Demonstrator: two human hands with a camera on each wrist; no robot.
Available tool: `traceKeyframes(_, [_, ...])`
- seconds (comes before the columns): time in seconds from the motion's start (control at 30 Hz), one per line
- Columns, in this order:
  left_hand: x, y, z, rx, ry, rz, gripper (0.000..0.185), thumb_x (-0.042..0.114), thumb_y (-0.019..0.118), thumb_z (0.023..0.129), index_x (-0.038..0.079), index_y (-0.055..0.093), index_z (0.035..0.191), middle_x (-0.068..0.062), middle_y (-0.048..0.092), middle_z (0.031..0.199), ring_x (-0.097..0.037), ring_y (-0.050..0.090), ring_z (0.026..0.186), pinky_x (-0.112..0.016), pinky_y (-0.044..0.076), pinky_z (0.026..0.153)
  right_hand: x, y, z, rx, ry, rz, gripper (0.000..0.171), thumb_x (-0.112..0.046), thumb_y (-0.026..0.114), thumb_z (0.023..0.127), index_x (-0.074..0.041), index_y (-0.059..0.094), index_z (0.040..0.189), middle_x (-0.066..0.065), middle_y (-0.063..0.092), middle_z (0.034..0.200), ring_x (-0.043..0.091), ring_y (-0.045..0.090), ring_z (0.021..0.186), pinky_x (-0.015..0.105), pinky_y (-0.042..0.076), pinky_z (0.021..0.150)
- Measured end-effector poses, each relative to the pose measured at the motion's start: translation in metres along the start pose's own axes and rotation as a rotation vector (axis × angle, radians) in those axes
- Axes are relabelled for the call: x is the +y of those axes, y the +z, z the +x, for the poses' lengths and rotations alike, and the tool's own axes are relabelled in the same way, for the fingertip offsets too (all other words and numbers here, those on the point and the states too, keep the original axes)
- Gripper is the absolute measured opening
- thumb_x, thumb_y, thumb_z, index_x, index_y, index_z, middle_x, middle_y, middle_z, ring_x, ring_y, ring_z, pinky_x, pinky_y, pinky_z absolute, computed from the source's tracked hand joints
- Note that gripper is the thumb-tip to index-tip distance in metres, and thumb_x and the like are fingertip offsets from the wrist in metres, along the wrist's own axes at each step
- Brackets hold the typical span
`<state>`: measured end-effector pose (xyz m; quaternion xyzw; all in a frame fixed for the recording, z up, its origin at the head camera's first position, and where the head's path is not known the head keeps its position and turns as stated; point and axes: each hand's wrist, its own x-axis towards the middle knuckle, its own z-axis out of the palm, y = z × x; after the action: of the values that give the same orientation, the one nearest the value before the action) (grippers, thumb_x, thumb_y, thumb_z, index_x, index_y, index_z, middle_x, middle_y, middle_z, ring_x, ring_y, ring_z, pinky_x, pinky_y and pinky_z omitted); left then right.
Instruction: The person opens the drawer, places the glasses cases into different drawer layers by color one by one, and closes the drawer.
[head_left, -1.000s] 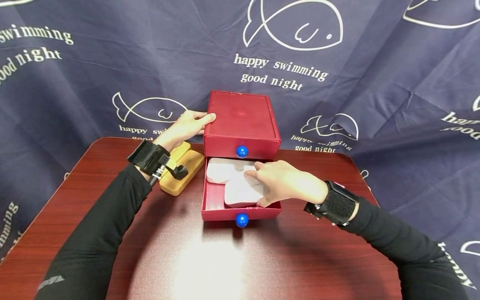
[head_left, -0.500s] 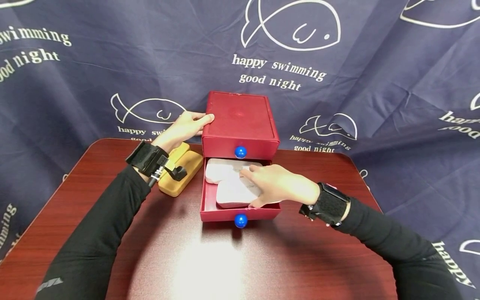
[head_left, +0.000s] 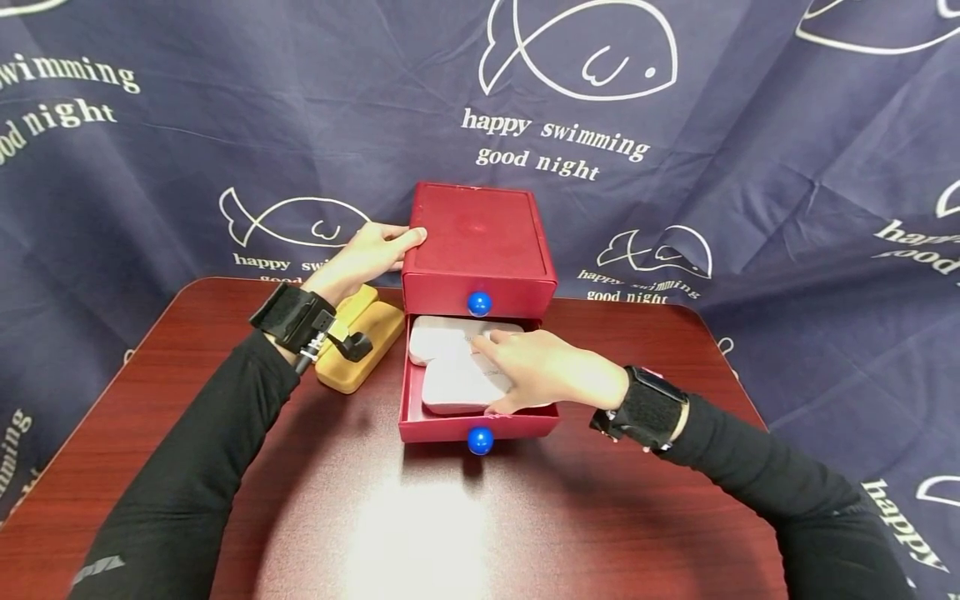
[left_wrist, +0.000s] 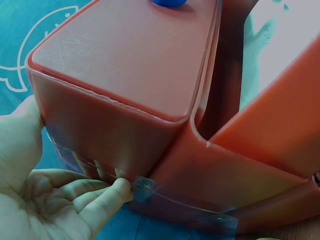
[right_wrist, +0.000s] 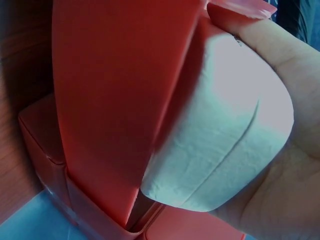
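A red drawer cabinet with blue knobs stands on the table, its lower drawer pulled out. Two white glasses cases lie in that drawer. My right hand grips the front glasses case from its right end, thumb at the drawer's front wall and fingers over the top. Up close in the right wrist view, this case shows a seam along its side. The rear glasses case lies behind, partly covered by the hand. My left hand holds the cabinet's left side, thumb on the top edge.
Left of the cabinet, under the left wrist, a yellow glasses case lies on the brown table. A dark blue curtain with white fish prints hangs right behind the cabinet.
My right hand has moved left with the front white glasses case, sliding it along the drawer towards its left wall. The left hand keeps its place on the cabinet.
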<state>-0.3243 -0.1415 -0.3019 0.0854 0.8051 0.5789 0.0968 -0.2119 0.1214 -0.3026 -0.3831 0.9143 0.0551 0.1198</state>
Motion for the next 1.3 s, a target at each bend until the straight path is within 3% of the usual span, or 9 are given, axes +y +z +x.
traceKeyframes(0.5, [0.0, 0.0, -0.001, 0.009, 0.02, 0.012, 0.066, 0.037, 0.055, 0.104, -0.006, 0.041, 0.151, -0.026, 0.057, 0.144, -0.034, 0.06, 0.13, -0.04, 0.049, 0.111, -0.002, 0.005, 0.003, 0.047, -0.011, 0.013, 0.089, -0.054, 0.083, 0.078, -0.01, 0.047, 0.146, 0.01, 0.059, 0.125, 0.024, 0.06, 0.11, 0.039, 0.06, 0.086])
traceKeyframes(0.63, [0.0, 0.0, -0.001, 0.002, 0.017, 0.007, 0.065, 0.037, 0.055, 0.104, -0.006, 0.041, 0.152, -0.025, 0.056, 0.145, -0.035, 0.059, 0.131, -0.041, 0.048, 0.113, -0.002, 0.007, 0.002, 0.076, -0.035, 0.013, 0.085, -0.052, 0.084, 0.078, -0.01, 0.049, 0.142, 0.01, 0.057, 0.121, 0.023, 0.058, 0.107, 0.036, 0.061, 0.081])
traceKeyframes(0.87, [0.0, 0.0, -0.001, 0.003, 0.012, 0.003, 0.065, 0.036, 0.055, 0.104, -0.006, 0.041, 0.152, -0.026, 0.056, 0.145, -0.035, 0.058, 0.131, -0.044, 0.046, 0.115, -0.002, 0.012, 0.002, 0.099, -0.047, -0.004, 0.082, -0.053, 0.083, 0.078, -0.01, 0.05, 0.139, 0.009, 0.058, 0.123, 0.024, 0.057, 0.111, 0.038, 0.061, 0.084])
traceKeyframes(1.13, [0.0, 0.001, -0.001, 0.014, 0.007, 0.01, 0.066, 0.037, 0.056, 0.104, -0.005, 0.042, 0.152, -0.025, 0.057, 0.143, -0.035, 0.06, 0.13, -0.042, 0.047, 0.113, 0.001, 0.016, 0.004, 0.14, -0.061, -0.042, 0.083, -0.053, 0.085, 0.076, -0.011, 0.051, 0.138, 0.009, 0.057, 0.117, 0.022, 0.055, 0.105, 0.031, 0.059, 0.073])
traceKeyframes(1.3, [0.0, 0.001, -0.001, 0.013, 0.007, -0.002, 0.064, 0.036, 0.056, 0.104, -0.005, 0.043, 0.151, -0.025, 0.059, 0.142, -0.034, 0.061, 0.129, -0.043, 0.047, 0.113, 0.003, 0.018, 0.006, 0.145, -0.066, -0.035, 0.084, -0.052, 0.085, 0.075, -0.01, 0.05, 0.139, 0.009, 0.057, 0.121, 0.023, 0.055, 0.109, 0.032, 0.061, 0.077])
